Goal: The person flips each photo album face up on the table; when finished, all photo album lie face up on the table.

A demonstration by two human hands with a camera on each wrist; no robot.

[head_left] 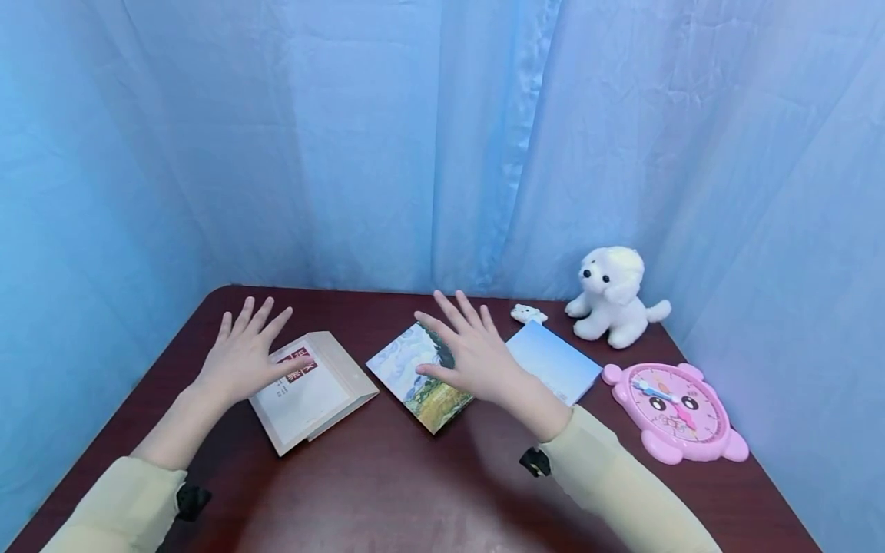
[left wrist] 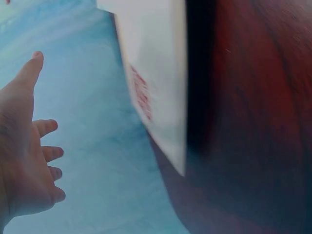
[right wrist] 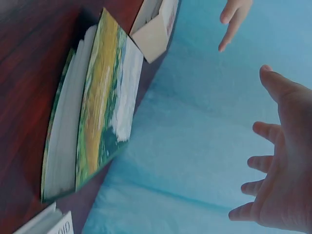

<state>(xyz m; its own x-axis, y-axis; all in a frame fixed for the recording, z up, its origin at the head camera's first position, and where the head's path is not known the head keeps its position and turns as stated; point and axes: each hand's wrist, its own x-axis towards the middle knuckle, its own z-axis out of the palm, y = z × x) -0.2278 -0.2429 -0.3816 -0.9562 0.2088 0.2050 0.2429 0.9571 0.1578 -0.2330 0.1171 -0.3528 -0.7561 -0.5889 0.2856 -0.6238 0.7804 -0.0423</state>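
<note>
Hovering empty: left hand [head_left: 240,359] spread wide above beige book [head_left: 309,399], right hand [head_left: 478,359] spread wide above painted-cover book [head_left: 423,398]. Apparently a hands-free step; next, if gripping, likely calls for lowering and curling inward. Blue book [head_left: 549,361] just right of right hand. Red label [left wrist: 141,92] near left hand: pale characters, partly hidden, not surely readable. Brands: none legible.

plush dog [head_left: 612,298], pink clock [head_left: 674,413]
</note>
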